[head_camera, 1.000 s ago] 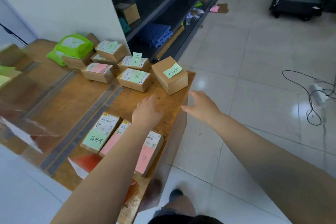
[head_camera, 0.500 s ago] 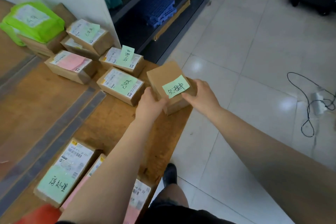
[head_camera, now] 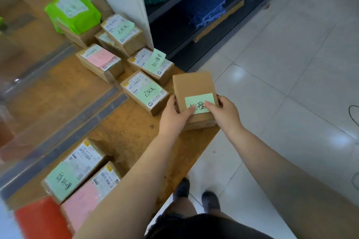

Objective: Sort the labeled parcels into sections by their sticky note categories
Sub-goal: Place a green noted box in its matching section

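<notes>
A plain brown parcel (head_camera: 193,85) with a green sticky note (head_camera: 200,102) rests at the right edge of the wooden table (head_camera: 124,132). My left hand (head_camera: 172,116) grips its left side with the thumb on the note. From the right, my right hand (head_camera: 223,113) holds the same parcel, its thumb also on the note. Behind and to the left lie several labelled parcels: one with a green note (head_camera: 144,92), another green-noted one (head_camera: 153,64), and a pink-noted one (head_camera: 100,60). Near me lie a green-noted parcel (head_camera: 71,172) and a pink-noted parcel (head_camera: 91,194).
A bright green bag parcel (head_camera: 72,10) sits on boxes at the back. A white panel and dark shelving (head_camera: 194,15) with a blue crate stand behind the table. Tiled floor (head_camera: 281,83) lies to the right, with a cable at the far right. A red item (head_camera: 40,219) is at the near left corner.
Both hands went from hovering over the table to clasping the brown parcel. The parcel has turned so its long side points away from me, and both thumbs now press on the note.
</notes>
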Tool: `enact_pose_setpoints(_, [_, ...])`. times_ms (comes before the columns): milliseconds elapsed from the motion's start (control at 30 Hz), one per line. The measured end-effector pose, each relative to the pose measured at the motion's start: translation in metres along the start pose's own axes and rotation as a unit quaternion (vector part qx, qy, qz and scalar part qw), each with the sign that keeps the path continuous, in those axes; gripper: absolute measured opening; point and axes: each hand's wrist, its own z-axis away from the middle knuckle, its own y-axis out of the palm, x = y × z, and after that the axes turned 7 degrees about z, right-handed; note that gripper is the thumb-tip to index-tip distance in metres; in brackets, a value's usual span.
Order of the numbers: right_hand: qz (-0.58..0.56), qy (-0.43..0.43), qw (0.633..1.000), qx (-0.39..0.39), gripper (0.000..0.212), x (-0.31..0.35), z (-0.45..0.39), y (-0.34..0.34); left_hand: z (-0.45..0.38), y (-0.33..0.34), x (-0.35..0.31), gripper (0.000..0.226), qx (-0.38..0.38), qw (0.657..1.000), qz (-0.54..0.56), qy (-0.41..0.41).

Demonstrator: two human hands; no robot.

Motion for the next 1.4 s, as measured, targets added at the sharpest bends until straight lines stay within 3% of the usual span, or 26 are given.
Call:
enact_pose_setpoints(167, [-0.030,-0.107,0.993,0.038,0.035,0.029,0.032,-0.012,0.047,-0.025,-0.019,0.073,-0.103,0.989,0.099,0.025])
enact_pose_setpoints(333, [-0.101,-0.178,0.970,0.129,0.027,0.056,0.076,-0.009,0.115,-0.061,-0.022,0.072,-0.196,0.963,0.173,0.064])
enact_pose_setpoints(500, [-0.163,-0.226,0.924,0.261,0.031,0.088,0.143,0.016,0.203,-0.108,-0.011,0.067,-0.302,0.919,0.233,0.102])
enact_pose_setpoints(733, [-0.164,-0.286,0.865,0.378,0.013,0.120,0.242,0.060,0.307,-0.164,0.017,0.058,-0.425,0.851,0.266,0.155])
enact_pose_setpoints(867, [-0.134,-0.316,0.838,0.425,0.024,0.133,0.303,0.095,0.362,-0.201,0.048,0.054,-0.473,0.813,0.298,0.159])
enact_pose_setpoints(1067, [-0.120,-0.309,0.814,0.477,0.023,0.137,0.408,0.173,0.446,-0.271,0.110,0.046,-0.516,0.772,0.331,0.165])
enact_pose_setpoints(1400, [-0.108,-0.302,0.796,0.514,0.011,0.133,0.545,0.303,0.546,-0.392,0.209,0.045,-0.538,0.752,0.350,0.148])
